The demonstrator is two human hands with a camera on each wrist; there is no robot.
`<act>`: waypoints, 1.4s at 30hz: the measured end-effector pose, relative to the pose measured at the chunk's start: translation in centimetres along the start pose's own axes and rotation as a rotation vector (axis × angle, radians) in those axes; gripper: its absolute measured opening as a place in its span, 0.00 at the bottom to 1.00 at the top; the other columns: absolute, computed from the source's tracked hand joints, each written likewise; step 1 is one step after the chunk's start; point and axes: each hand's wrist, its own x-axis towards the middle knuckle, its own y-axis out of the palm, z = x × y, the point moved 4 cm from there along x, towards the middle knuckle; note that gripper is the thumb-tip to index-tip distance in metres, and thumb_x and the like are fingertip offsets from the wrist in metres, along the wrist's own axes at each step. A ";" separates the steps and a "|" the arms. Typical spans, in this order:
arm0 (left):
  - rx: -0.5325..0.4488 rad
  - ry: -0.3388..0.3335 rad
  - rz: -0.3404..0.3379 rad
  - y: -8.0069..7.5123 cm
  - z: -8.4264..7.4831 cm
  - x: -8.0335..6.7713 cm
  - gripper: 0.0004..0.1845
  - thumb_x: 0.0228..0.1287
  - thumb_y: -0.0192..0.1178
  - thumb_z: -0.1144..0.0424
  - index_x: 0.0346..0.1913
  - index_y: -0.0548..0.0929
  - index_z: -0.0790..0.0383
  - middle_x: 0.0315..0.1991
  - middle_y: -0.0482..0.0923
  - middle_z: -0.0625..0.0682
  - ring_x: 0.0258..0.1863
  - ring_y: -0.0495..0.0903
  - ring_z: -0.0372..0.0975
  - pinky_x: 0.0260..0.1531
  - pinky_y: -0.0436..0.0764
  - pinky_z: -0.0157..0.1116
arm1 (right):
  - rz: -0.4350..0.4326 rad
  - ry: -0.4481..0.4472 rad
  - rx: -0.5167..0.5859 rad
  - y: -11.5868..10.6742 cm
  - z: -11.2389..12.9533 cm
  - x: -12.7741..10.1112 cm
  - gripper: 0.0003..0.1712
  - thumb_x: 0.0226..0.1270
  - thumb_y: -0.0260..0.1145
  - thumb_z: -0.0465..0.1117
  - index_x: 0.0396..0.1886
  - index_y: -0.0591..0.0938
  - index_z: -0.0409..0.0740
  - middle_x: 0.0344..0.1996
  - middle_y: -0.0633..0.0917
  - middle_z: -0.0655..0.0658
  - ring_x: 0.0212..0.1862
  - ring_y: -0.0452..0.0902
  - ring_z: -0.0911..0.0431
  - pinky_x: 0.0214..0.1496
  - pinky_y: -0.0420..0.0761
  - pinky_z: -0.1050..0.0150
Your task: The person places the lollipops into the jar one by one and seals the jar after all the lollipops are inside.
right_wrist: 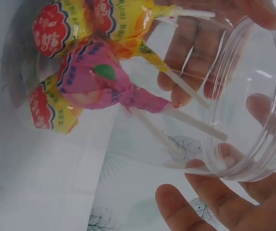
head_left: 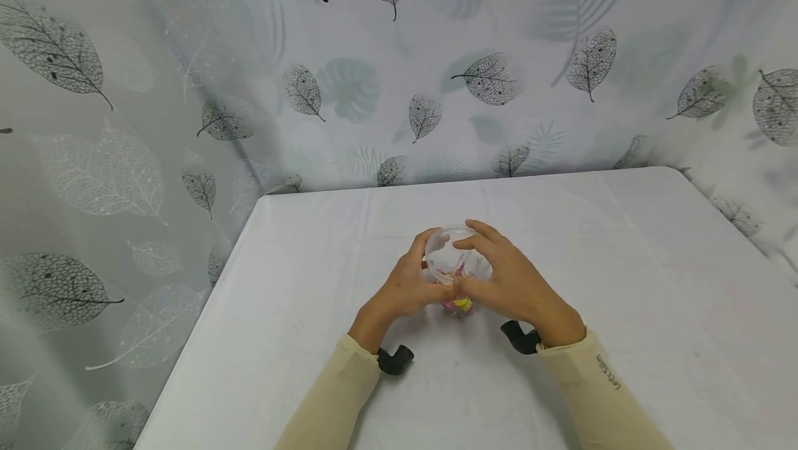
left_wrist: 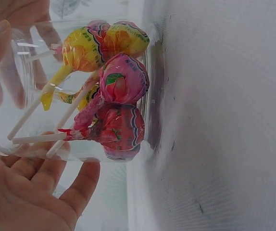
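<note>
Hands gripped a clear plastic jar [head_left: 457, 256] standing on the white table [head_left: 623, 284]: left hand [head_left: 408, 287] and right hand [head_left: 508, 280] curled round opposite sides. Wrapped lollipops [left_wrist: 114, 86], pink and yellow, lay inside, sticks pointing toward the rim.

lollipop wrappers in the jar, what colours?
Pink and yellow wrappers with red print, best in the left wrist view.

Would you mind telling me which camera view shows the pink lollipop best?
The right wrist view: the pink lollipop lies unobstructed in the clear jar, wrapper and stick plain. The left wrist view also shows it, partly overlapped by others. In the head view, hands largely hide it.
</note>
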 end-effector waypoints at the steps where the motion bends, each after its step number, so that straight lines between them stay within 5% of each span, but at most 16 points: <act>1: -0.002 0.003 0.003 0.0 0.0 0.0 0.54 0.54 0.78 0.58 0.80 0.55 0.47 0.73 0.68 0.59 0.66 0.74 0.55 0.66 0.75 0.53 | -0.002 -0.003 -0.001 0.0 0.0 0.0 0.28 0.61 0.75 0.46 0.61 0.82 0.45 0.77 0.67 0.40 0.74 0.67 0.38 0.67 0.73 0.33; 19: -0.006 -0.017 -0.002 -0.1 0.1 0.0 0.57 0.52 0.80 0.61 0.80 0.55 0.46 0.74 0.67 0.57 0.66 0.74 0.56 0.65 0.75 0.53 | -0.036 -0.004 -0.067 0.1 0.0 0.1 0.36 0.55 0.84 0.51 0.60 0.83 0.41 0.71 0.71 0.34 0.68 0.72 0.36 0.65 0.77 0.36; 42: 0.000 -0.013 0.002 0.0 0.2 0.0 0.57 0.53 0.80 0.60 0.80 0.54 0.46 0.74 0.67 0.59 0.65 0.75 0.54 0.65 0.76 0.53 | -0.003 0.014 -0.063 0.0 0.2 0.1 0.35 0.57 0.83 0.51 0.60 0.82 0.41 0.74 0.70 0.34 0.71 0.71 0.35 0.66 0.75 0.35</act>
